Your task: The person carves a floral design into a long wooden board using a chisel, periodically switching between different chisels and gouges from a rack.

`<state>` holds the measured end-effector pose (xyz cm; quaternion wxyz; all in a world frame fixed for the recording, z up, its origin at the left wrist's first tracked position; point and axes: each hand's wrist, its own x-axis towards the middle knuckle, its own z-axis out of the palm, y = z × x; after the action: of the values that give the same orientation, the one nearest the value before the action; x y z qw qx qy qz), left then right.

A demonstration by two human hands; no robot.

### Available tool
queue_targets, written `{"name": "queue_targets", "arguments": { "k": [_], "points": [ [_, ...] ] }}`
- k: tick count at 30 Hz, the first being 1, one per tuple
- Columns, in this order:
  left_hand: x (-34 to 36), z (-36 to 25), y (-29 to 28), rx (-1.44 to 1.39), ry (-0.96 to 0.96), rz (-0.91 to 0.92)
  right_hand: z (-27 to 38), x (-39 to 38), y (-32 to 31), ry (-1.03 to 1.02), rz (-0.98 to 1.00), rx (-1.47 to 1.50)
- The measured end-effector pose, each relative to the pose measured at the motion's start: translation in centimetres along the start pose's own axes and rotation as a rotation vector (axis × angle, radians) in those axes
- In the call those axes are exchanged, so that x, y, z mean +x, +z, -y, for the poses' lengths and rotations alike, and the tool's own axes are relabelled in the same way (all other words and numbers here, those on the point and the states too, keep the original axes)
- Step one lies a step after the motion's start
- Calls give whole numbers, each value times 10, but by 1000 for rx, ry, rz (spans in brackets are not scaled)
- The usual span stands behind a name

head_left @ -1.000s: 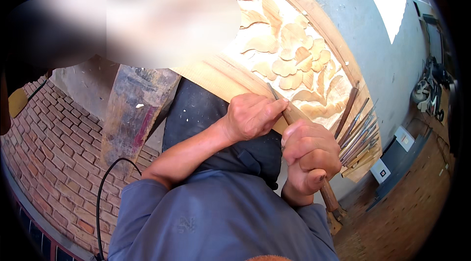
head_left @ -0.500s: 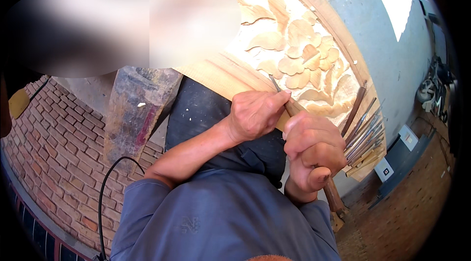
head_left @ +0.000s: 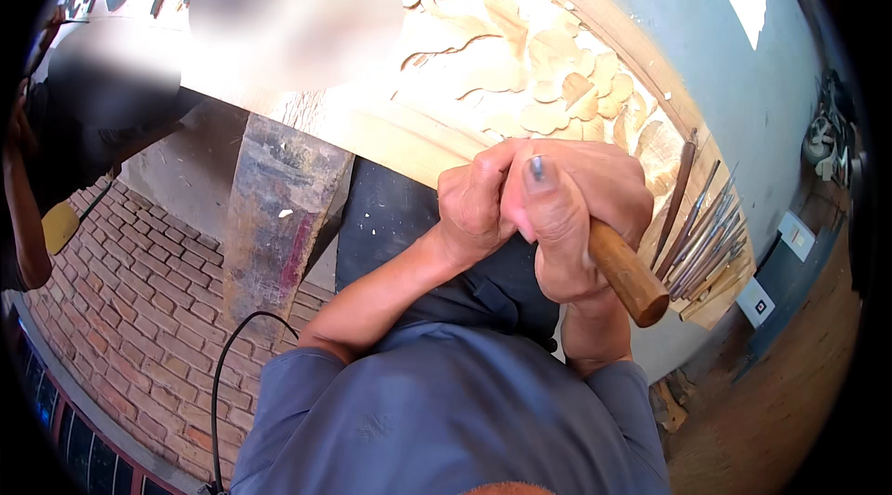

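Note:
My right hand is closed round a wooden-handled carving chisel, whose rounded handle end sticks out toward the lower right. Its thumb lies along the top, with a dark mark on the nail. Pressed against it is my left hand, closed low on the same tool; its fingertips and the blade are hidden behind the right hand. Both hands are over the near edge of a carved wooden panel. Beyond them, raised flower and leaf shapes stand out from the panel's cut-back ground.
Several carving tools lie side by side on the panel's right end. A worn, paint-stained wooden support stands left of my legs. A black cable curves beside me over the brick floor. Another person's arm shows at far left.
My right hand has moved up and left against my left hand, its thumb now uppermost. The handle end has swung upward, and the blade has gone out of sight. The view has shifted slightly.

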<state>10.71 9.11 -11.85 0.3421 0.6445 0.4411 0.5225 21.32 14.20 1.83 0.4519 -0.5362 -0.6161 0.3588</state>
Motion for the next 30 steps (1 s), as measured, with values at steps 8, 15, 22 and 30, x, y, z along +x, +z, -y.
{"name": "queue_targets", "arguments": {
  "k": [8, 15, 22, 30],
  "points": [
    [-2, -6, -1, 4, 368, 303, -9, -109, -47, -70, -290, 80],
    [2, -5, 11, 171, 361, 316, -36, -178, -85, 494, -382, 176],
    [6, -8, 13, 226, 364, 410, -66, -188, -82, 583, -393, 441],
    [5, -7, 17, 258, 383, 397, -71, -191, -74, 605, -425, 461]
  ]
}}
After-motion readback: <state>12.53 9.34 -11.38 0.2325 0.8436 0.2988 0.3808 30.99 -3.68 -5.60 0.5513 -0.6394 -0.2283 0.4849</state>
